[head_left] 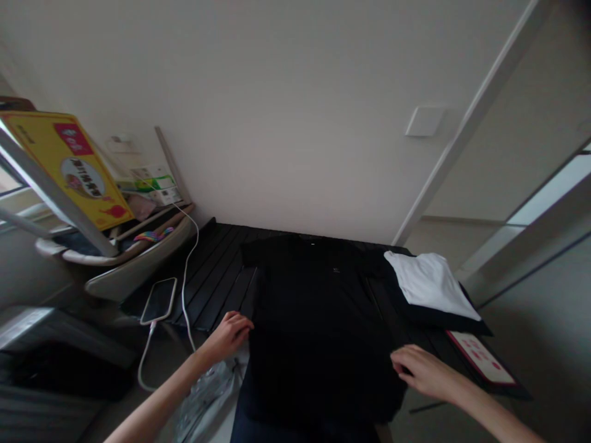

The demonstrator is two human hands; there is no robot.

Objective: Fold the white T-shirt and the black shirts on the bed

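A black T-shirt point(318, 320) lies spread over a dark slatted table, its collar toward the wall and its lower part hanging over the near edge. My left hand point(232, 332) pinches the shirt's left side. On the opposite side, my right hand point(413, 364) has its fingers curled closed on the shirt's edge. A small light mark shows on the chest. To the right of the shirt rests a folded white garment point(434, 286) on top of a dark folded one point(415, 314).
A phone point(159, 301) on a white charging cable point(185, 277) lies at the table's left. Beyond it stands a chair holding a yellow package point(76, 166). A red-bordered card point(480, 357) sits at the right, and a clear plastic bag point(207, 394) is below my left hand.
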